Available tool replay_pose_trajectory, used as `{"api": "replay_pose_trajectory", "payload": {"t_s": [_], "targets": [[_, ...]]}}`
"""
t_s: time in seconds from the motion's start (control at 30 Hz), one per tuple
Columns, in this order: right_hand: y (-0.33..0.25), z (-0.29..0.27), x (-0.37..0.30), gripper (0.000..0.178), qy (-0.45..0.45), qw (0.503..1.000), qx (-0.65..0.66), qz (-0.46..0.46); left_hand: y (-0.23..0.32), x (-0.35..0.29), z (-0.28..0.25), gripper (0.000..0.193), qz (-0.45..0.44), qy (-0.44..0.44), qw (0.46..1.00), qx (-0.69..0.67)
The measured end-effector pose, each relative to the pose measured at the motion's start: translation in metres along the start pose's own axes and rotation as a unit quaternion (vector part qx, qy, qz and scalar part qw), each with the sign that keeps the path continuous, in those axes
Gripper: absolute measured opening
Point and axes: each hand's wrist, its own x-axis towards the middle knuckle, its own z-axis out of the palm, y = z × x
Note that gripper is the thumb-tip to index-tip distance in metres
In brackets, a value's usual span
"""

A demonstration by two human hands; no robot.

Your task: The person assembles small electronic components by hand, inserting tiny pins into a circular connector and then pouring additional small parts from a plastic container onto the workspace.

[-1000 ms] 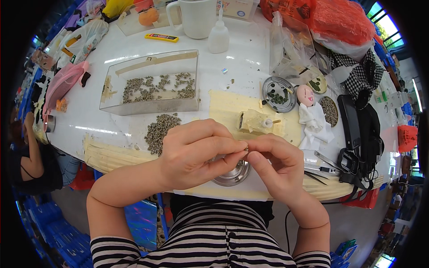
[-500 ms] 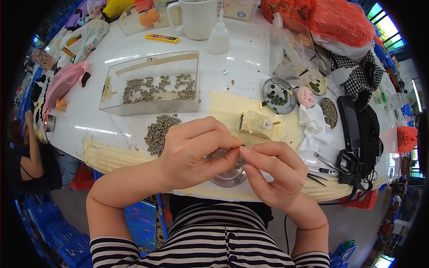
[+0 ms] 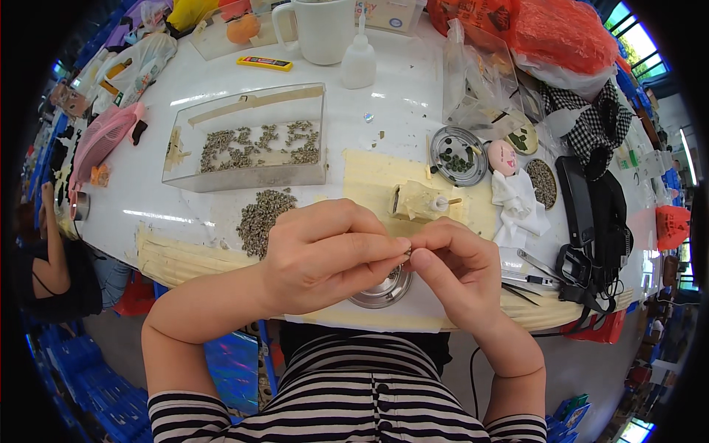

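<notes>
Over the near edge of the desk (image 3: 413, 111), the left hand (image 3: 314, 258) and the right hand (image 3: 459, 277) meet at their fingertips, above a round metal dish (image 3: 380, 301) that the left hand partly hides. Between them sits a tiny part (image 3: 407, 252), greyish and mostly covered. The left thumb and forefinger pinch it, tips pressed together; the right thumb and forefinger come to it from the other side, though I cannot tell whether they grip it or only steady it. It lies directly right of the left fingers and left of the right ones, so neither hand is clearly nearer, and its long axis is too small to make out. Beyond the left hand, a heap (image 3: 266, 221) of small grey parts lies loose on the desk. Past the right hand, a crumpled tissue (image 3: 517, 210) lies to the right of a taped block (image 3: 415, 201). Farther off, a second dish (image 3: 467, 177) holds dark green pieces, and behind the heap a clear box (image 3: 244, 179) holds more grey parts. At the far side stand a white bottle (image 3: 359, 68) and, just left of it, a mug (image 3: 325, 33).
</notes>
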Motion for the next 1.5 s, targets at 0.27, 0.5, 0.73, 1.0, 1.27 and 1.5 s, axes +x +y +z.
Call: {"api": "replay_pose_trajectory", "payload": {"t_s": [0.27,0.5,0.73,1.0,1.27,1.5], "targets": [[-0.002,0.002,0.003,0.016,0.047,0.962,-0.199,-0.183,0.001,0.000,-0.001,0.024,-0.037,-0.007,0.999,0.025],[-0.003,0.004,0.003,0.023,0.062,0.933,-0.272,-0.228,0.000,0.000,0.000,0.023,-0.044,0.014,0.999,0.013],[0.003,0.001,0.005,0.017,0.014,0.979,-0.150,-0.137,0.001,-0.001,-0.001,0.027,-0.020,-0.007,1.000,-0.002],[0.001,-0.001,0.003,0.014,0.035,0.976,-0.159,-0.145,0.001,-0.001,-0.001,0.024,-0.030,-0.010,0.999,0.013],[-0.004,0.003,0.002,0.021,0.054,0.949,-0.236,-0.203,0.001,0.001,-0.001,0.025,-0.040,0.006,0.999,0.011],[0.002,0.002,0.003,0.017,0.007,0.987,-0.120,-0.109,-0.001,0.000,0.000,0.024,-0.011,0.005,1.000,0.007]]}}
